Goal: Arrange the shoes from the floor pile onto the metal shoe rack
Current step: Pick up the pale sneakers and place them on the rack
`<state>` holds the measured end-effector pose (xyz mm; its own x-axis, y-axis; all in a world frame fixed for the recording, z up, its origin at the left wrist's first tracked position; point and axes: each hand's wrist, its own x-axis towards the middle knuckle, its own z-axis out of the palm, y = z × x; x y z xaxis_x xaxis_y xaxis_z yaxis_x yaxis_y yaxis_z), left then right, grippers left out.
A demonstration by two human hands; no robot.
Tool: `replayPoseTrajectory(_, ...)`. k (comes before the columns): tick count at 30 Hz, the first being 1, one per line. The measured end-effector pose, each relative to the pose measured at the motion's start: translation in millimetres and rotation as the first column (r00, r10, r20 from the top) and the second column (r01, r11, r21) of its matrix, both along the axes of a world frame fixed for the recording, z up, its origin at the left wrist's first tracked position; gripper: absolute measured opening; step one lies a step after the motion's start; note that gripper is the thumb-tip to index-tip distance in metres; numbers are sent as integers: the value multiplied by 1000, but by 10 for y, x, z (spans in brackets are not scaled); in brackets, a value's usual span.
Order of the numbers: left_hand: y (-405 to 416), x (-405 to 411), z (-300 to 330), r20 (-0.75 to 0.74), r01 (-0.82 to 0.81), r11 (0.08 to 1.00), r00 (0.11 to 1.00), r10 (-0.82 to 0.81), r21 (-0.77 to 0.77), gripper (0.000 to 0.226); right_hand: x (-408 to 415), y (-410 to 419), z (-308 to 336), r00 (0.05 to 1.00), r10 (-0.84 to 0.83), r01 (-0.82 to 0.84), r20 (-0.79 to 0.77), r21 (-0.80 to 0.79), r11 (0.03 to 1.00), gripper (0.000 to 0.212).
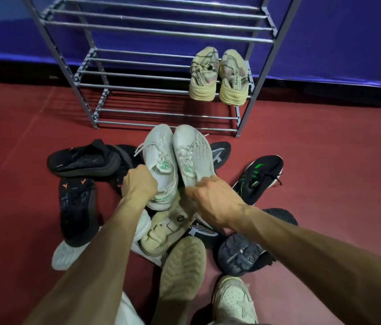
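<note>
Foreground: upturned beige sole and a cream sneaker lie nearest us, at the pile's near edge.
Pile: dark shoes ring it, among them a black shoe with green stripes on the right.
Left hand: our left hand grips the heel end of the left white sneaker.
Right hand: our right hand pinches the heel of the right white sneaker.
Axis: both sneakers run long-ways away from us, toes toward the metal shoe rack, side by side and touching.
Rack: a tan pair sits at the right of the middle shelf; bare bars to its left.
Next, we judge: carry the pair straight forward, toes first.
</note>
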<state>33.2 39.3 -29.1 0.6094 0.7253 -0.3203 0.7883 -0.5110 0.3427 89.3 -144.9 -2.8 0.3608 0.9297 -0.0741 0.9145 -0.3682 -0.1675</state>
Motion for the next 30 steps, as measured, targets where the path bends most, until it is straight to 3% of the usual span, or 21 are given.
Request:
replayPoseTrajectory(5,41,-35,-16,-109,24,970,993,-52,-242,43,146,-119,-218,972,-221,201,-78,-206,958,15)
replayPoseTrajectory(8,56,-76,4,-201,-99,873,980,2,-478,49,83,-165,-361,865,-450,391,-221,-265,882,22)
replayPoseTrajectory(10,16,-91,-16,-196,-59,854,979,-52,-517,36,16,-167,-439,779,-568,482,-267,-325,814,36)
replayPoseTrajectory(13,-85,-43,-62,-83,39,917,994,-78,-397,18,-47,-153,-523,745,-626,524,-232,-379,763,38)
replayPoseTrajectory(17,-207,62,-30,31,68,989,997,-64,-133,26,-47,-122,-481,780,-591,563,-205,-183,806,23)
replayPoseTrajectory(20,-312,125,64,89,125,991,988,-128,40,33,6,-43,-365,795,-564,558,-222,-94,824,18)
replayPoseTrajectory(26,-427,356,97,190,110,983,972,-136,145,26,451,123,-244,831,-547,553,-100,37,833,12)
replayPoseTrajectory(30,-518,622,-23,189,87,986,976,-113,140,24,922,187,-216,816,-574,576,-70,25,817,10)
